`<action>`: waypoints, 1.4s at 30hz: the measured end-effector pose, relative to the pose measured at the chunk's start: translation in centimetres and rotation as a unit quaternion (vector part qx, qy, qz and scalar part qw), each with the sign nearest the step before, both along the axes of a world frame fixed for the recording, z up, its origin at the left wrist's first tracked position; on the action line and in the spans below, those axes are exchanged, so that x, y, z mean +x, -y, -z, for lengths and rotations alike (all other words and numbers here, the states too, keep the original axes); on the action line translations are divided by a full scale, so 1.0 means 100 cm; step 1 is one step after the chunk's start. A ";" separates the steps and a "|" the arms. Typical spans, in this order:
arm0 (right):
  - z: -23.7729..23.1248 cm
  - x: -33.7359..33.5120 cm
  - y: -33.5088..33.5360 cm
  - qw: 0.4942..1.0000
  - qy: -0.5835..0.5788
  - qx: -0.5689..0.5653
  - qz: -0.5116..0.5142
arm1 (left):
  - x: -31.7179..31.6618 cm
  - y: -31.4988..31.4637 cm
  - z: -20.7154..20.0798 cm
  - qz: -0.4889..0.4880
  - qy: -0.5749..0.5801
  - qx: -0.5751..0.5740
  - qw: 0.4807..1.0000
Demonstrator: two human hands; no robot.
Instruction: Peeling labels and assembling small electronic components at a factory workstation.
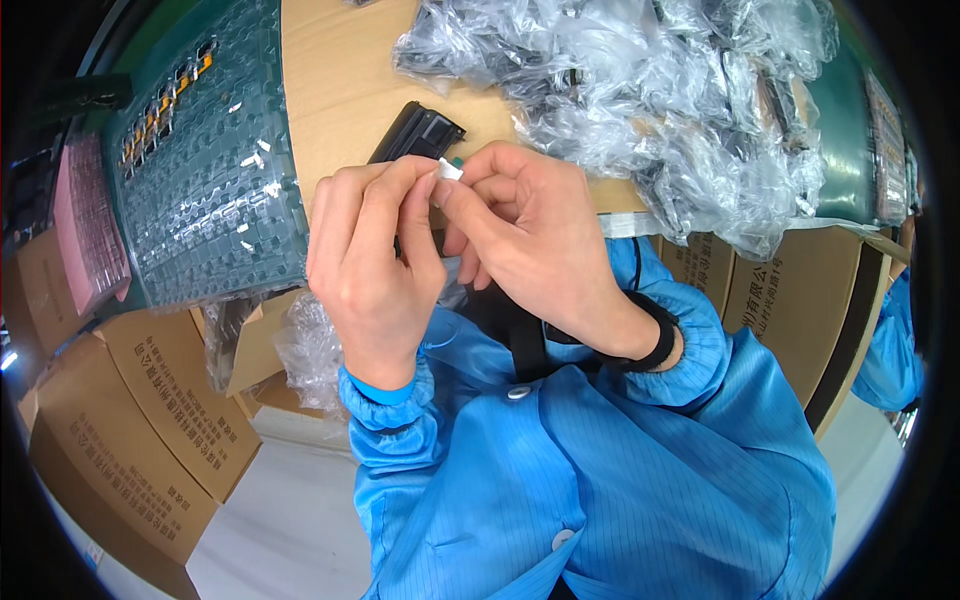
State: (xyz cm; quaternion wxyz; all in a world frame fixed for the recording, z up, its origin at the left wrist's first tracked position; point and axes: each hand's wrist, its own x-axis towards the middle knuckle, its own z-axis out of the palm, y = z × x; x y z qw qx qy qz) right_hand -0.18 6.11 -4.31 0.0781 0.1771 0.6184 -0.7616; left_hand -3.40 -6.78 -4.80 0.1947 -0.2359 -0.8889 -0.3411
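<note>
Both hands meet over the near edge of the tabletop, fingertips almost touching. A small white piece, perhaps a label or bit of paper, is pinched between them. My left hand is closed, thumb and forefinger on its left end. My right hand is closed as well, thumb against the same piece, with a dark strap round the wrist. A speck of green shows beside the white piece. Just beyond my left fingers lies a black plastic part on the tan board; my hand hides its near end.
A large heap of clear plastic bags covers the right of the table. At left lies a clear moulded tray with a row of yellow-and-black parts. Pink stacked sheets stand beyond it. Cardboard boxes flank me below; another person's blue sleeve shows at far right.
</note>
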 end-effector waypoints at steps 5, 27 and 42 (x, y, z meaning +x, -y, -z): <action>-0.005 -0.003 0.000 0.999 0.033 -0.028 -0.020 | 0.010 0.015 -0.009 -0.034 0.014 0.009 0.999; -0.006 -0.002 -0.008 0.996 0.075 -0.041 -0.016 | 0.015 0.039 -0.016 -0.250 0.121 0.010 0.960; 0.002 0.014 -0.018 0.961 -0.131 0.243 -0.016 | 0.024 0.004 -0.001 -0.195 0.280 0.262 0.903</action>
